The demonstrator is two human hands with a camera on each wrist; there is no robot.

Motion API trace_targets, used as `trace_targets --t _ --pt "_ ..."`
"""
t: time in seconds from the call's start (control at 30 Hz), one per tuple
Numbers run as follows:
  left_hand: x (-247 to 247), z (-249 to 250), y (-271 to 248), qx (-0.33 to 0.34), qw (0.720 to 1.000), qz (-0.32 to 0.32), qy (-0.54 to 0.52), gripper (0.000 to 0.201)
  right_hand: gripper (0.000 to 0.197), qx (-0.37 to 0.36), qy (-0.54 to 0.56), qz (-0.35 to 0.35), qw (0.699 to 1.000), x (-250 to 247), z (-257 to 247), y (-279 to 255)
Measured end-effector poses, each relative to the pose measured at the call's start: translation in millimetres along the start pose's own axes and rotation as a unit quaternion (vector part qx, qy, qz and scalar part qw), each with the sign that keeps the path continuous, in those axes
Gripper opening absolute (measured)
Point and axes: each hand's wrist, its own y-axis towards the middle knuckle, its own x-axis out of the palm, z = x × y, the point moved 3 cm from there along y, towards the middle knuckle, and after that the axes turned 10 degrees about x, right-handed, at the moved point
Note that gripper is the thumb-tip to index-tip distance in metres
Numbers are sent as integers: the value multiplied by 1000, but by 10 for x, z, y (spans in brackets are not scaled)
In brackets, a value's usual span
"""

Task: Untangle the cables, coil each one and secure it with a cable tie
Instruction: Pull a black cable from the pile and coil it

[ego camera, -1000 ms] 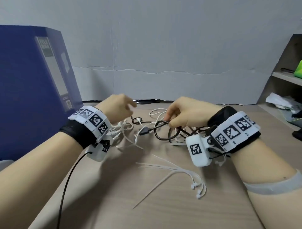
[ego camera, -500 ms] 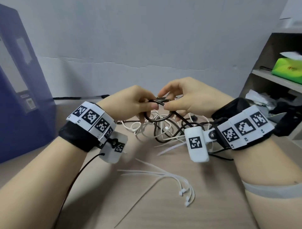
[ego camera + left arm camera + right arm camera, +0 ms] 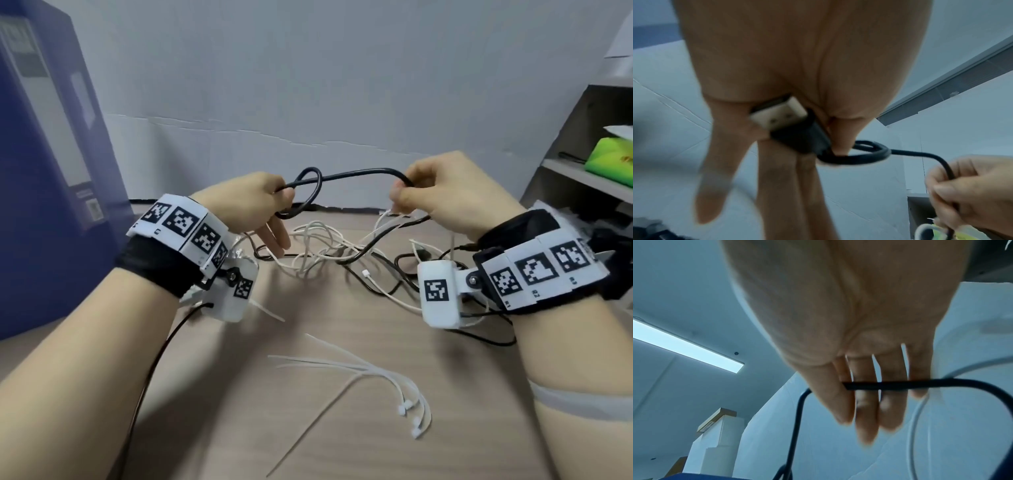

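A black cable [image 3: 359, 173] stretches in the air between my two hands above the table. My left hand [image 3: 253, 202] pinches a small loop of it [image 3: 308, 193], with the cable's USB plug [image 3: 781, 113] tucked against the palm in the left wrist view. My right hand [image 3: 442, 192] grips the cable [image 3: 900, 384] further along, fingers curled round it. From there the black cable drops into a tangle with white cables [image 3: 318, 246] on the table. A bunch of white cable ties [image 3: 387, 380] lies on the table in front of me.
A blue box [image 3: 44, 171] stands at the left edge of the wooden table [image 3: 239, 428]. A shelf unit [image 3: 582, 164] with a green pack [image 3: 613, 157] is at the right. A white wall panel runs behind the table.
Both hands have risen from the tangle and moved apart. The black cable, first picked up by the right hand, is now stretched between them with a loop at the left hand.
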Motion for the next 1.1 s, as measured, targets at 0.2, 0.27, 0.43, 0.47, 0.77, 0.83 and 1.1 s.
trace_targets --t 0.2,0.27,0.43,0.47,0.77,0.83,1.1 --pt "36 76 2 17 1000 -23 4 28 33 -15 -38 111 993 -19 -69 -25" --pt "78 109 12 28 997 -14 -65 25 36 -27 -32 107 993 -30 -77 -22" --pt "327 274 2 25 971 -8 -237 10 42 -34 70 92 993 -8 -79 -8" --pt "399 316 8 32 967 -12 -252 8 43 -32 107 84 990 2 -80 -8" --pt "729 467 66 145 938 -13 -316 35 40 -44 291 26 955 124 -185 -94" --pt "727 463 71 162 932 -33 -321 46 38 -49 304 12 951 163 -232 -116" --pt "677 434 123 207 885 44 -416 14 8 -61 349 -20 935 189 -280 -152"
